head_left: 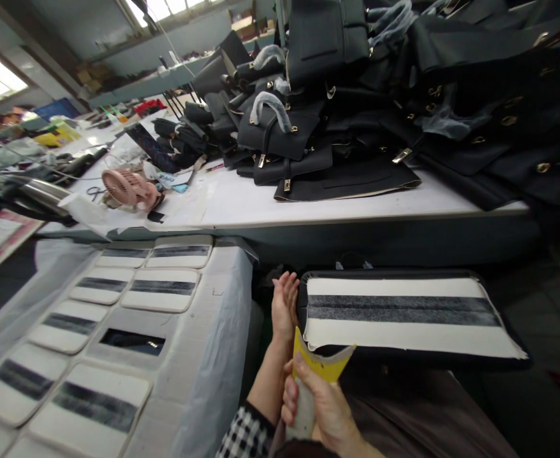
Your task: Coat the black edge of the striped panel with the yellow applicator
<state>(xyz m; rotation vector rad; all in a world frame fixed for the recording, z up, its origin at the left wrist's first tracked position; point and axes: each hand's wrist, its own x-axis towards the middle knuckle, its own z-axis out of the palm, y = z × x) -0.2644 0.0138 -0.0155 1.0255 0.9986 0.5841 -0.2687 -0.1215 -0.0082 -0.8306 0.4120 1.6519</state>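
In front of me lies a black bag (456,356) with its base up, faced by a cream panel (394,337) with a dark grey stripe along its middle. My left hand (286,305) is open, its fingers stretched out flat along the bag's left end. My right hand (325,401) is closed around a pale-handled tool with a flared yellow head (326,366), whose edge curves inward. That head is just below the panel's lower left corner; whether it touches the bag I cannot tell.
Left, a covered surface (213,356) carries several cream panels (163,289) with dark stripes. Black bags (280,137) with gold clasps and wrapped handles are piled on the white table (242,207) beyond. A pink fan (130,187) and scissors (95,192) lie left of them.
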